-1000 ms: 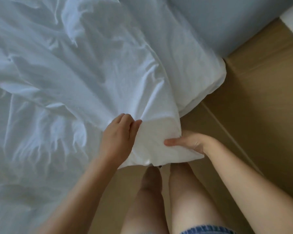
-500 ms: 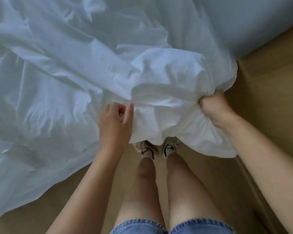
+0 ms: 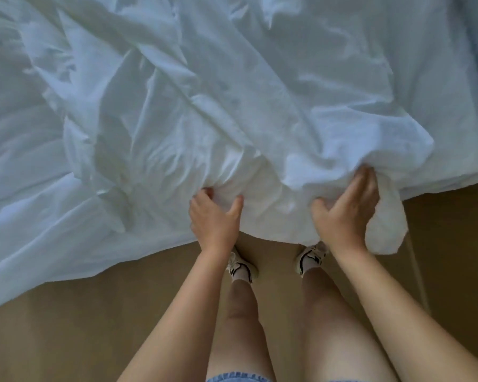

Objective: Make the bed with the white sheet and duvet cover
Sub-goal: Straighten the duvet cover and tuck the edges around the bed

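Left hand (image 3: pixel 214 219) is dug into the near edge of the duvet cover (image 3: pixel 232 92), fingers curled down into the cloth and thumb spread to the side, so a small bunch of white fabric sits clutched between them. Right hand (image 3: pixel 345 213) is just beside it along the same edge, with a puffy fold between the two. Its fingers (image 3: pixel 366 183) run up and slip under a thick roll of cover, the thumb is hooked on the near side, and a fat lump of cloth hangs off past the hand to the person's right, dangling over the floor (image 3: pixel 80 326). From both hands the cover spreads away and to the left, rumpled and full of creases, filling the whole far half of the view. Its left part slopes down across the brown floor. At the far right a smoother, bluish strip shows beside it, and I can't tell whether that is sheet or mattress. The person stands right up against the edge, bare legs below the arms, shoes (image 3: pixel 242 267) poking out just under the hanging hem.
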A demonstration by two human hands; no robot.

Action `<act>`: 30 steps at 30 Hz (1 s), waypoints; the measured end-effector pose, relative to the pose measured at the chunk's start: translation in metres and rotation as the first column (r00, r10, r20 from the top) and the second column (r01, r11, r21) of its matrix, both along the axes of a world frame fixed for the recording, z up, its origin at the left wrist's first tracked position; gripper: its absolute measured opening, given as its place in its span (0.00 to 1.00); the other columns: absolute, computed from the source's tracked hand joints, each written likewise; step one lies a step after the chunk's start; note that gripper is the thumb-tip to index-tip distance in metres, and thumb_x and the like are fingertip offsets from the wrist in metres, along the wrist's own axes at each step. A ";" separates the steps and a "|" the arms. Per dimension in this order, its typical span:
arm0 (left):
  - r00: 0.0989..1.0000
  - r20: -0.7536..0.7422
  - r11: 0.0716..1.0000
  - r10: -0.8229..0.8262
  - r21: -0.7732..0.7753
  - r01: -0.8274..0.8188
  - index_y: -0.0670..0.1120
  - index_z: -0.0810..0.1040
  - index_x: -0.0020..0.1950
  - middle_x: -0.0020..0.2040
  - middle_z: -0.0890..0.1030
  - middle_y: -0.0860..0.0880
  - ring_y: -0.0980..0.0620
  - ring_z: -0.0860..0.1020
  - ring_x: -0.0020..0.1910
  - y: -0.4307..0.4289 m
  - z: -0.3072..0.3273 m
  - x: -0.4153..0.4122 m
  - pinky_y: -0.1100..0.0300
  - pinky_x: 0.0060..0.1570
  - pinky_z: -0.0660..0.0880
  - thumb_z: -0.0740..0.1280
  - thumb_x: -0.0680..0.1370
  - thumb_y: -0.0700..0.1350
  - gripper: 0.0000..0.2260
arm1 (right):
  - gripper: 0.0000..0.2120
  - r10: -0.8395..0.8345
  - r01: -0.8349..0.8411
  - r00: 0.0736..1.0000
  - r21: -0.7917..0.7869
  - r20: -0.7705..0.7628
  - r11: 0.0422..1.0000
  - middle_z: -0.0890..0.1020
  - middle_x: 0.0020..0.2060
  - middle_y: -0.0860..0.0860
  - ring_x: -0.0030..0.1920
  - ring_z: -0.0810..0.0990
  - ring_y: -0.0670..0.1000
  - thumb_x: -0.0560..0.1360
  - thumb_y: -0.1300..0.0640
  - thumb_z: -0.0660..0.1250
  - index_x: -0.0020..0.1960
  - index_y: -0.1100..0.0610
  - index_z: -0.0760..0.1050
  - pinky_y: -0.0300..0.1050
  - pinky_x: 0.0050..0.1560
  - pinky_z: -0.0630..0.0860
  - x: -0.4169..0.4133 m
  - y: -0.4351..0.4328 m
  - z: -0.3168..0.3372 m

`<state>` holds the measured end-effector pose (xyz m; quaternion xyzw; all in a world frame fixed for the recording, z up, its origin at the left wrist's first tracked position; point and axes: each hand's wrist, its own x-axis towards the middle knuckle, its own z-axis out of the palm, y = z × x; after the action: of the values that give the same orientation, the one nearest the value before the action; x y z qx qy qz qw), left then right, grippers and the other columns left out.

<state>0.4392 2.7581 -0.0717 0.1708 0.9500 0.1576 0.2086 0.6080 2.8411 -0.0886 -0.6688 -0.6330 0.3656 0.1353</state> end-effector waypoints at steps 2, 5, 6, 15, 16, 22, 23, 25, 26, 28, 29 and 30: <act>0.997 -0.044 0.997 0.069 -0.028 -0.070 0.42 0.64 0.67 0.64 0.67 0.44 0.44 0.65 0.65 -0.009 0.000 -0.032 0.48 0.60 0.65 0.71 0.69 0.60 0.35 | 0.38 0.247 -0.254 0.964 0.060 0.100 0.965 0.58 0.72 0.63 0.72 0.56 0.63 0.70 0.53 0.70 0.74 0.61 0.57 0.58 0.69 0.53 -0.034 -0.004 0.006; 0.988 0.055 0.987 0.142 0.064 -0.146 0.42 0.65 0.66 0.64 0.67 0.45 0.44 0.67 0.65 -0.021 0.001 -0.075 0.47 0.61 0.66 0.74 0.67 0.59 0.36 | 0.27 0.533 -0.548 0.809 -0.010 0.247 0.836 0.68 0.67 0.58 0.67 0.64 0.59 0.74 0.46 0.66 0.68 0.59 0.66 0.53 0.63 0.61 -0.092 -0.016 0.004; 0.985 0.113 0.981 0.128 0.132 -0.143 0.42 0.67 0.65 0.62 0.69 0.46 0.45 0.69 0.63 -0.023 0.001 -0.086 0.49 0.62 0.67 0.74 0.67 0.57 0.34 | 0.22 0.547 -0.555 0.797 -0.046 0.257 0.830 0.71 0.63 0.58 0.64 0.67 0.58 0.76 0.48 0.63 0.64 0.60 0.69 0.51 0.60 0.64 -0.111 -0.018 0.001; 0.989 0.081 0.860 0.122 0.489 -0.146 0.47 0.64 0.64 0.55 0.64 0.55 0.56 0.65 0.57 -0.089 0.041 -0.194 0.70 0.57 0.63 0.74 0.68 0.52 0.30 | 0.10 0.080 -0.061 0.995 0.265 -0.063 0.962 0.67 0.33 0.44 0.40 0.70 0.55 0.76 0.65 0.61 0.36 0.59 0.68 0.39 0.38 0.59 -0.180 -0.055 0.038; 0.973 0.166 0.864 0.158 0.454 -0.218 0.46 0.62 0.69 0.60 0.64 0.53 0.54 0.65 0.62 -0.091 0.042 -0.212 0.63 0.61 0.64 0.75 0.67 0.54 0.36 | 0.10 0.101 -0.062 0.987 0.282 -0.128 0.957 0.67 0.34 0.42 0.39 0.70 0.51 0.76 0.63 0.61 0.36 0.58 0.68 0.37 0.37 0.61 -0.189 -0.066 0.046; 0.599 0.789 0.845 -0.133 0.407 -0.348 0.45 0.77 0.61 0.53 0.83 0.50 0.52 0.82 0.52 -0.039 0.031 -0.242 0.56 0.52 0.79 0.77 0.66 0.48 0.25 | 0.07 0.268 -0.276 0.938 -0.007 -0.219 0.961 0.75 0.38 0.49 0.43 0.73 0.48 0.78 0.64 0.62 0.43 0.60 0.76 0.34 0.44 0.67 -0.250 -0.089 0.043; 0.556 0.823 0.839 -0.115 0.380 -0.390 0.45 0.79 0.58 0.50 0.84 0.49 0.51 0.83 0.50 -0.033 0.026 -0.241 0.56 0.50 0.80 0.78 0.65 0.46 0.23 | 0.07 0.257 -0.269 0.941 -0.027 -0.219 0.963 0.76 0.40 0.52 0.44 0.74 0.51 0.78 0.64 0.62 0.44 0.62 0.77 0.36 0.45 0.68 -0.253 -0.086 0.042; 0.479 0.867 0.857 -0.136 0.345 -0.382 0.44 0.80 0.54 0.45 0.85 0.50 0.51 0.83 0.46 -0.025 0.021 -0.241 0.60 0.42 0.80 0.79 0.63 0.46 0.21 | 0.06 0.288 -0.301 0.932 -0.029 -0.223 0.953 0.76 0.41 0.52 0.46 0.74 0.51 0.78 0.64 0.62 0.45 0.62 0.77 0.36 0.47 0.68 -0.255 -0.081 0.042; 0.443 0.882 0.874 -0.160 0.335 -0.352 0.44 0.81 0.53 0.44 0.85 0.50 0.51 0.84 0.44 -0.021 0.019 -0.241 0.62 0.39 0.79 0.79 0.62 0.46 0.22 | 0.06 0.317 -0.331 0.922 -0.026 -0.222 0.943 0.76 0.41 0.50 0.46 0.74 0.51 0.77 0.64 0.62 0.45 0.62 0.77 0.35 0.48 0.68 -0.256 -0.079 0.042; 0.403 0.898 0.899 -0.177 0.314 -0.306 0.43 0.81 0.52 0.43 0.85 0.50 0.52 0.84 0.43 -0.013 0.015 -0.240 0.64 0.36 0.79 0.80 0.61 0.46 0.22 | 0.05 0.370 -0.387 0.899 -0.029 -0.236 0.922 0.74 0.42 0.48 0.47 0.74 0.51 0.77 0.65 0.63 0.46 0.61 0.78 0.36 0.50 0.68 -0.259 -0.078 0.042; 0.405 0.897 0.905 -0.174 0.308 -0.293 0.42 0.81 0.51 0.43 0.85 0.49 0.52 0.84 0.43 -0.009 0.014 -0.238 0.64 0.37 0.78 0.80 0.62 0.45 0.20 | 0.05 0.380 -0.400 0.892 -0.036 -0.245 0.916 0.73 0.44 0.49 0.48 0.74 0.52 0.77 0.65 0.63 0.46 0.62 0.78 0.38 0.52 0.69 -0.262 -0.078 0.041; 0.425 0.890 0.907 -0.166 0.306 -0.288 0.42 0.82 0.50 0.43 0.85 0.48 0.52 0.84 0.43 -0.005 0.014 -0.234 0.63 0.37 0.78 0.80 0.63 0.44 0.18 | 0.05 0.383 -0.403 0.892 -0.038 -0.239 0.914 0.72 0.45 0.50 0.50 0.74 0.53 0.76 0.66 0.63 0.47 0.63 0.78 0.41 0.54 0.70 -0.264 -0.077 0.039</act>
<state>0.2052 2.7534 -0.0577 0.0639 0.6375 0.4293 0.6365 0.3440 2.7644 -0.0491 -0.4860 -0.7192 0.4863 0.1004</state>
